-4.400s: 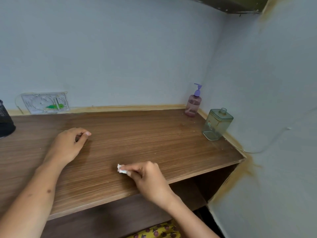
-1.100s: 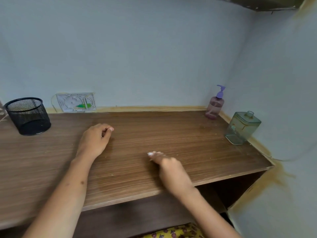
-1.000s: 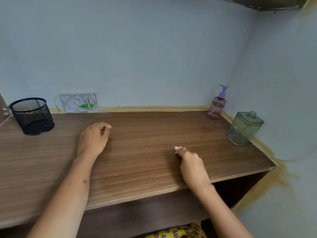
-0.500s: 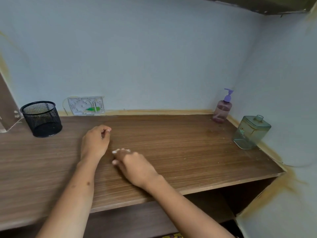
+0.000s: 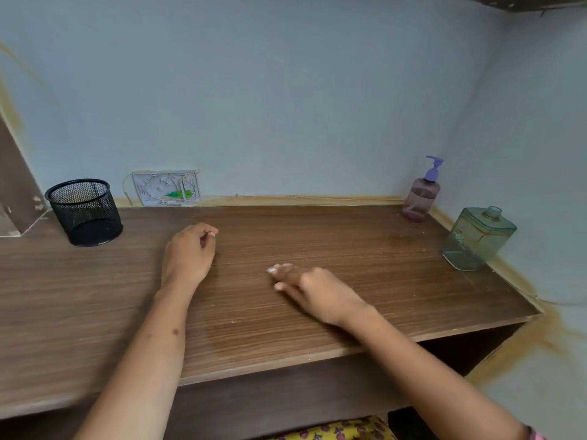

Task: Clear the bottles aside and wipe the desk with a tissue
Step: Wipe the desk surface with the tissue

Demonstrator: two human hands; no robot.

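Right hand (image 5: 313,290) on tissue (image 5: 272,270), white, crumpled

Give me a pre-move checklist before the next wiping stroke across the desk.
1. Pump bottle out of the way, in the back right corner: ok.
2. Green bottle aside at the right wall: ok.
3. Tissue under the right hand: only a white scrap shows at the fingertips; grip cannot tell.
4. Left hand resting on the desk, holding nothing: ok.
5. Mesh cup stands on the unwiped left end: not ok.
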